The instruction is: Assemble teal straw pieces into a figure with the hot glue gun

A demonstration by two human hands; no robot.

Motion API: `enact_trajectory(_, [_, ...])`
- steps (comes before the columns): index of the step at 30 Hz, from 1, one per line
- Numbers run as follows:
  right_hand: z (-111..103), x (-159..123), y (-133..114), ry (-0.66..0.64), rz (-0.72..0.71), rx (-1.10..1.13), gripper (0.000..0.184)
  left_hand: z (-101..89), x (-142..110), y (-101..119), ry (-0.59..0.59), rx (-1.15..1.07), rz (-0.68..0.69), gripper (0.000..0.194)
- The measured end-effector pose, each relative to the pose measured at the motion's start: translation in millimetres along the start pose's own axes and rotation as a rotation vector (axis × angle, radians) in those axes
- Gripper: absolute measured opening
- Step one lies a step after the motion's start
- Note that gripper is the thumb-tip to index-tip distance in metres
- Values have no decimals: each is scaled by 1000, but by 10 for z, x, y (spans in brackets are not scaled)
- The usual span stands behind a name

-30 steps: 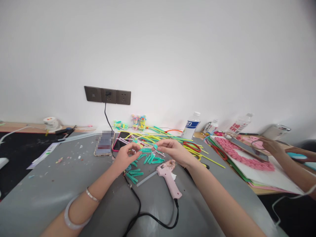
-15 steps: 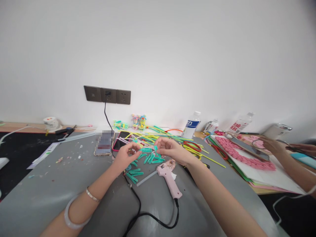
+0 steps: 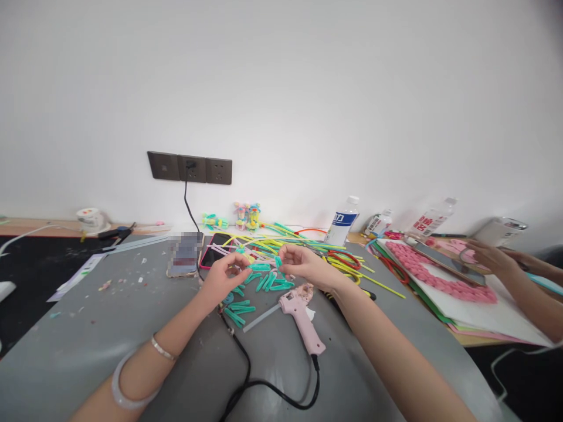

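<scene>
My left hand (image 3: 225, 278) is closed in a pinch on one end of a teal folded pipe cleaner (image 3: 259, 266). Opposite it, my right hand (image 3: 305, 268) pinches a small teal pipe cleaner piece (image 3: 278, 261) between thumb and fingers. A narrow gap seems to lie between the two held pieces. Below my hands, several teal folded pipe cleaners (image 3: 240, 306) are scattered on the grey table (image 3: 185, 328). Under my right hand lies a pink hot glue gun (image 3: 303, 321) with a clear glue stick (image 3: 261, 318) sticking out of its back.
Behind my hands are two phones, yellow and green pipe cleaners (image 3: 303, 240), small pipe cleaner figures (image 3: 247, 215) and a water bottle (image 3: 341, 221). A black cord (image 3: 264, 381) loops across the front. At right, another person's hands (image 3: 495, 258) work near a pink braided piece (image 3: 440, 275).
The small piece in my right hand has moved slightly away from the longer one in my left. At right, the other person's hands have shifted. The view has tilted slightly.
</scene>
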State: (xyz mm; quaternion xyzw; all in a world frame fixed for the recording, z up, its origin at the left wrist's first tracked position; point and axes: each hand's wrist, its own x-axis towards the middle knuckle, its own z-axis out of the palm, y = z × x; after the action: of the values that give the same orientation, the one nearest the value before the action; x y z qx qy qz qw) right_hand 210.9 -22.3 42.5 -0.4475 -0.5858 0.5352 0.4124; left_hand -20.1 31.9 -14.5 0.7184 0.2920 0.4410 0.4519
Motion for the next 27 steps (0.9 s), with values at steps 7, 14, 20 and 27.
enact_trajectory(7, [-17,76,80,71,-56,29,38,1,11,36,10,8,-9,16])
enact_trajectory(14, [-63,44,139,72,-52,26,34,7,19,63,16,-11,-37,18])
enact_trajectory(20, [-40,-19,65,15,-13,137,36,4,21,56,14,-1,-30,18])
enact_trajectory(27, [-7,-78,-25,-79,114,258,37,-2,23,-8,26,-6,-23,20])
